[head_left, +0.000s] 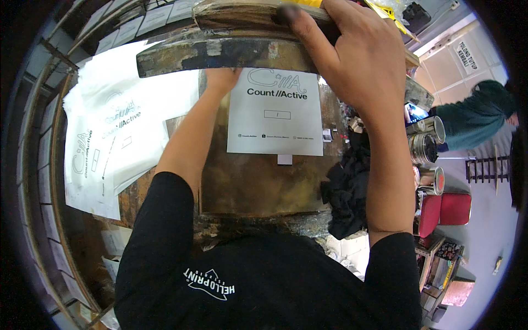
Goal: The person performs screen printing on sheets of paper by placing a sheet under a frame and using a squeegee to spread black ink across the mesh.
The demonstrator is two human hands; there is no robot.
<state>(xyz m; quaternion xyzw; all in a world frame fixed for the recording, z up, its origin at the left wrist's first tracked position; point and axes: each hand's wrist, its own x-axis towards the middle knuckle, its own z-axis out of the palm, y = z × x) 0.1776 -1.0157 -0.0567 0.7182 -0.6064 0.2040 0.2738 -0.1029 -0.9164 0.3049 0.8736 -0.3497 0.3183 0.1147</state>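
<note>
A printed white paper sheet [275, 126] lies flat on the brown, stained board [258, 187] in front of me. Above its far edge, a paint-stained wooden printing frame [220, 58] is tilted up. My right hand [357, 55] is closed around a thick wooden bar [242, 16] on top of this frame, with a dark-tipped thumb across it. Reaching beneath the frame, my left hand [223, 80] is at the sheet's upper left corner. The frame hides most of its fingers, so I cannot tell whether they pinch the paper.
Overlapping printed sheets [104, 132] are piled at the left, beside a drying rack [49, 192]. Black cloth [352, 187] lies by my right forearm. Metal cans [432, 179] and a phone [416, 113] stand further right. A person in a green sleeve [476, 118] and a red chair [454, 209] are beyond.
</note>
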